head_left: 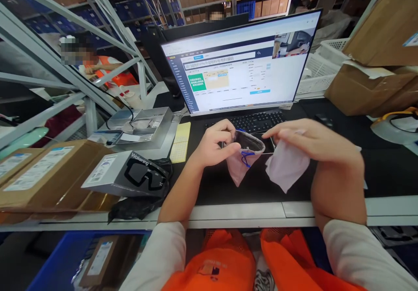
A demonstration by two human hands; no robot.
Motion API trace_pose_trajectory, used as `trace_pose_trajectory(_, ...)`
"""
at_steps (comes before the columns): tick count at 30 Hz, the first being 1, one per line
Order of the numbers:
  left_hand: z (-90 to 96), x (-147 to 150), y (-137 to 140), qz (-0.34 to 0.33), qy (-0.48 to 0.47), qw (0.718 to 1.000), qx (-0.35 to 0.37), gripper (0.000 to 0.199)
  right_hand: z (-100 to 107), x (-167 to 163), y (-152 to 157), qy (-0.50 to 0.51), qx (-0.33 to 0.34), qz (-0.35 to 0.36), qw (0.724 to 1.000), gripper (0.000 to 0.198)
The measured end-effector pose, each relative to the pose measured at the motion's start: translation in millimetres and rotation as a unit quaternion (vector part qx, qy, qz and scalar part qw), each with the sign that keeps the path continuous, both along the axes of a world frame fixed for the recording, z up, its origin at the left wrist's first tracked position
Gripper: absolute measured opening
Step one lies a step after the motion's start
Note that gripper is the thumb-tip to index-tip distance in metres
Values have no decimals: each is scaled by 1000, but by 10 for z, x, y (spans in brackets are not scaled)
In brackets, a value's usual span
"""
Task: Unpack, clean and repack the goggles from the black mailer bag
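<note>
My left hand [214, 145] is closed on the rim of a small pinkish drawstring pouch [237, 169]. The pouch's mouth gapes upward, showing a dark inside, and a blue cord hangs at its front. From my right hand [308, 140], slightly blurred, dangles a pale lilac cloth [288, 169], pinched under the fingers. The right forefinger reaches toward the pouch's mouth, apart from it or just short of touching. Behind both hands lies a black keyboard [257, 120], below a lit monitor [235, 82].
A grey goggles box [127, 175] stands on the left beside brown cartons [48, 173] and a black plastic bag [139, 208]. Farther back are a grey open tray [156, 130] and a yellow notepad [180, 143]. Cartons [372, 86] fill the right side. A person in an orange vest [114, 71] sits at back left.
</note>
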State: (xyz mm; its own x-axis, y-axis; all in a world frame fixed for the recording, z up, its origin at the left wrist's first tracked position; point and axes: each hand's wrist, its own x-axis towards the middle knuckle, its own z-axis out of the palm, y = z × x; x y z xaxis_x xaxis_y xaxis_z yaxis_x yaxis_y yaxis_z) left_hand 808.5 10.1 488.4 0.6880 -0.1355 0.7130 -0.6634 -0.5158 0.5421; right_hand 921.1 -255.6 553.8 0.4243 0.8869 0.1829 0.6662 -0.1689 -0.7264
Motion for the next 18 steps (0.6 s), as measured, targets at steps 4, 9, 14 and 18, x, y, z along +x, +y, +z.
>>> trace_pose_trajectory(4, -19, 17, -52, -36, 8, 999, -25, 46, 74, -57, -49, 8, 345, -180, 921, 37)
trace_pose_trajectory(9, -75, 93, -160, -70, 63, 994, -46, 54, 29, -97, 290, 21, 593, -257, 763, 40)
trace_pose_trajectory(14, -206, 169, -219, -101, 80, 966, -226, 50, -145, -169, 599, -20, 598, -236, 766, 43)
trace_pose_trajectory(18, -211, 179, -269, -82, 116, 924, -355, 47, -275, -152, 516, -164, 582, -156, 781, 47)
